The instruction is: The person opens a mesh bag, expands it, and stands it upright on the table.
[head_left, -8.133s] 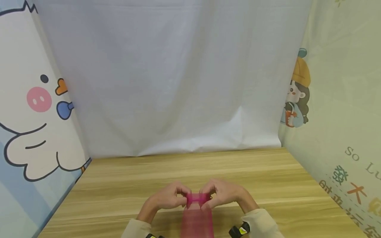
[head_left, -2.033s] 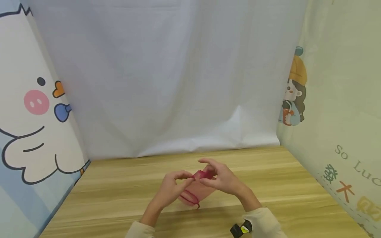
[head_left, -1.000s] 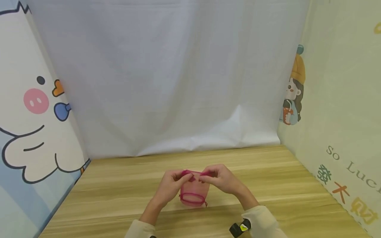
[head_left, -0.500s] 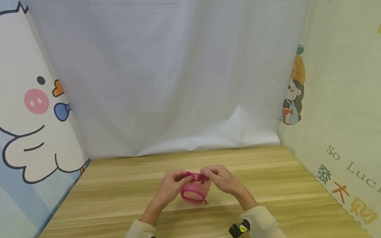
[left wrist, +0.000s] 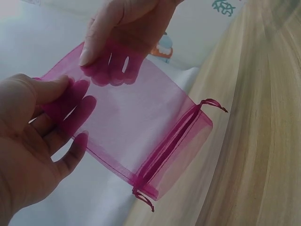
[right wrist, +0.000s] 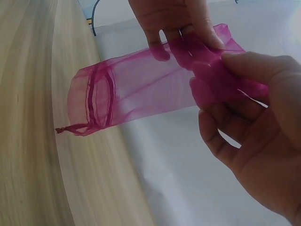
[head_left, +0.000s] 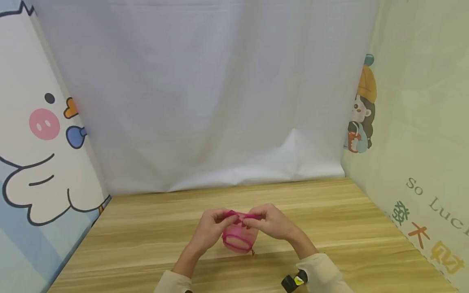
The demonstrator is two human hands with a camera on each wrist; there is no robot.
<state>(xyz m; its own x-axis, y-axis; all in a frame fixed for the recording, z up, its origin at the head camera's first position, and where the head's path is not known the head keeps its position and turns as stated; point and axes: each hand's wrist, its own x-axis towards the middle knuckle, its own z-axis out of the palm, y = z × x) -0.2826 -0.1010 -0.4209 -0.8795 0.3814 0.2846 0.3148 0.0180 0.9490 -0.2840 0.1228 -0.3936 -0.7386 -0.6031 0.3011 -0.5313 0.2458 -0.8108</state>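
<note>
A sheer magenta organza drawstring bag (head_left: pixel 239 236) hangs between my two hands above the table, its drawstring mouth pointing down. Its closed end is at the top, where my left hand (head_left: pixel 208 228) pinches one corner between thumb and fingers. At the other corner my right hand (head_left: pixel 272 221) pinches the fabric the same way. In the left wrist view the drawstring band (left wrist: pixel 169 146) crosses the lower part, with a cord loop at each side. Fingers show through the thin cloth of the bag (right wrist: pixel 146 89) in the right wrist view. Nothing is visible inside it.
A wood-grain table (head_left: pixel 146 236) lies beneath the hands. White cloth (head_left: pixel 220 101) hangs along its back edge, and printed cartoon panels (head_left: pixel 410 122) stand at the sides. A black wrist device (head_left: pixel 294 281) sits by the right sleeve.
Earlier the bag lay toward me with both hands at its top; since then it was turned and lifted with its mouth down. Over the last second the right fingers shifted their pinch slightly.
</note>
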